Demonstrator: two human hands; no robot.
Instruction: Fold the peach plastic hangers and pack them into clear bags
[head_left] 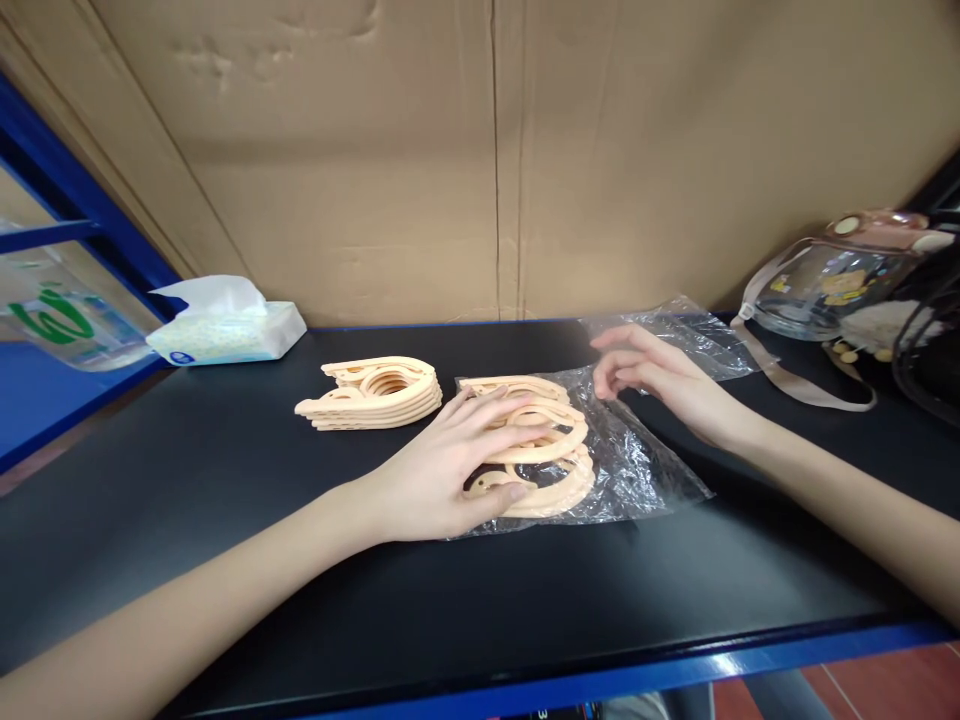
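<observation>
My left hand (442, 470) lies flat with fingers spread on a pile of peach plastic hanger pieces (551, 470), which sits on a clear plastic bag (645, 465) at the table's middle. My right hand (660, 380) hovers just right of the pile, fingers loosely curled and apart, above the bag's far edge and holding nothing. A second, neatly stacked set of the same peach pieces (375, 392) rests to the left, apart from both hands.
The black table (225, 560) has a blue front edge (750, 662). A tissue pack (225, 330) sits at the back left, another clear bag (697, 335) at the back right, a transparent strapped bag (840, 280) at far right. A cardboard wall (487, 150) stands behind.
</observation>
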